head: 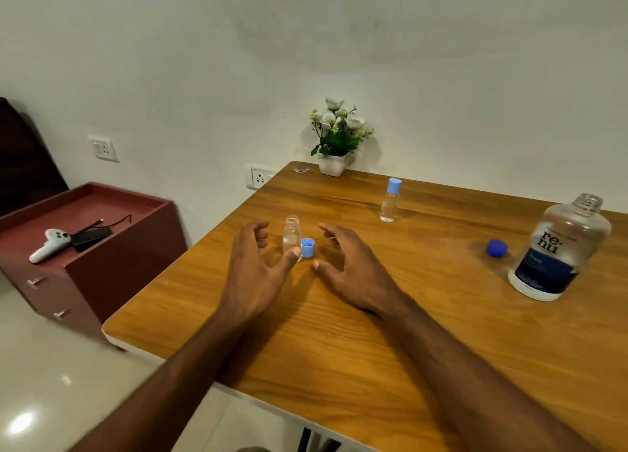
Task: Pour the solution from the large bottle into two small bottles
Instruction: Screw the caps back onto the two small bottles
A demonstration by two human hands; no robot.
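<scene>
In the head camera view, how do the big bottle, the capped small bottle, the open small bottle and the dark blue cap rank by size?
1. Big bottle, clearly largest.
2. Capped small bottle and open small bottle: close in size; the capped one looks taller but stands farther away, so no firm ranking.
3. Dark blue cap, smallest.

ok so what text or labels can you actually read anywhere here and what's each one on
"re-nu": printed in large dark letters on the large bottle, upper part of its label.
Small line above "re-nu": too small to read.
White print on the bottle's dark blue lower panel: blurred, unreadable.
No other text shows.
</scene>
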